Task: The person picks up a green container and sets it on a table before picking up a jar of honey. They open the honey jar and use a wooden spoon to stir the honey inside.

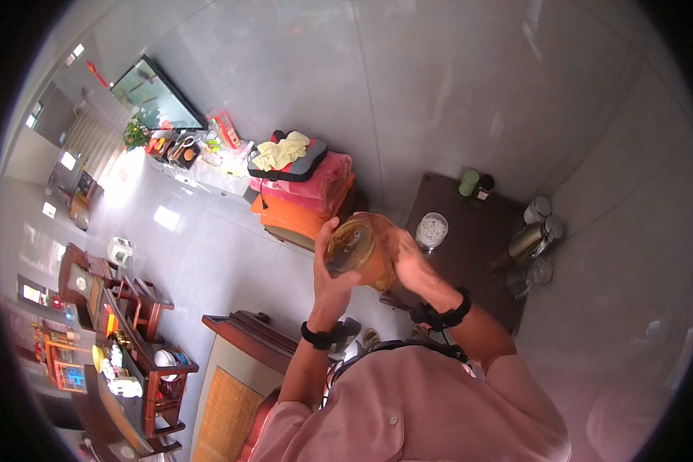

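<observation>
Between my two hands is an amber, see-through jar point(352, 245), held up in front of my chest. Its round top faces me, with some small pale shapes visible on or through it. My left hand point(330, 286) wraps the near left side, thumb and fingers spread around the wall. On the other side my right hand point(403, 254) grips the jar, its fingers slightly blurred and partly hidden. Beyond my right hand, a clear glass container point(432, 230) of small white pieces stands on a dark brown table point(468, 225).
A green canister point(469, 183) and a dark jar point(484, 187) stand at the table's wall edge. Along another edge are a metal thermos jug point(531, 242) and a glass pitcher point(538, 271). Folded pink blankets point(329, 176) are stacked ahead. A wooden seat point(231, 398) lies to my left.
</observation>
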The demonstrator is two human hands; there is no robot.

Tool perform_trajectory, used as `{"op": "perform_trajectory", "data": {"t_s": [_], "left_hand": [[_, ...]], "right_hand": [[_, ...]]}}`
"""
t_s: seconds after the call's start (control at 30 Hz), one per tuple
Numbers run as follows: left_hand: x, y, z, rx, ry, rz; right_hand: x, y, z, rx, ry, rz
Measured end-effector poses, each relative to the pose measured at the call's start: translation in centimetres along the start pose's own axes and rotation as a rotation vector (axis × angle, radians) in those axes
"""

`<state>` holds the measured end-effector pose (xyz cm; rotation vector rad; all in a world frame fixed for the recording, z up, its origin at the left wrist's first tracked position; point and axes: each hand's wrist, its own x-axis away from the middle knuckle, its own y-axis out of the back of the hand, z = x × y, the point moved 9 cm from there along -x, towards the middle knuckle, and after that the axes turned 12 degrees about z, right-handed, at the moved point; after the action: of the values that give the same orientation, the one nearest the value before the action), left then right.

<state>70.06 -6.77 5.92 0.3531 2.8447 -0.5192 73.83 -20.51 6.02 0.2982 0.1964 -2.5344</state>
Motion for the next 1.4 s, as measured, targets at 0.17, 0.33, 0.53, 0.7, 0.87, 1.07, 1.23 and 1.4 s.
{"op": "perform_trajectory", "data": {"t_s": [0.17,0.33,0.53,0.7,0.87,1.07,1.23,1.4], "left_hand": [[-0.1,-0.2,0.3,0.028,-0.028,-0.053],[0.0,1.7,1.2,-0.018,-0.041,-0.131],[0.1,2.1,2.0,0.051,-0.051,-0.116],[0.1,1.6,0.2,-0.013,-0.110,-0.105],[0.2,1.9,-1.5,-0.016,-0.142,-0.158],[-0.2,0.9,-1.3,-0.317,-0.162,0.004],[-0.8,-2.8,-3.0,-0.401,-0.188,0.352],[-0.4,-2.2,-2.3,-0.647,-0.198,0.416]], "right_hand": [[0.6,-0.9,3.2,0.287,0.118,-0.114],[3.0,-5.1,6.2,0.892,0.223,-0.150],[2.2,-4.5,5.5,0.840,0.221,-0.239],[0.1,-0.7,-1.5,0.106,-0.184,-0.157],[1.8,-3.7,-5.1,-0.902,-0.406,-0.150],[1.8,-2.2,-7.4,-1.050,-0.269,-0.199],[2.6,-0.6,-7.8,-0.936,-0.356,-0.307],[2.7,-0.1,-7.9,-0.840,-0.354,-0.320]]}}
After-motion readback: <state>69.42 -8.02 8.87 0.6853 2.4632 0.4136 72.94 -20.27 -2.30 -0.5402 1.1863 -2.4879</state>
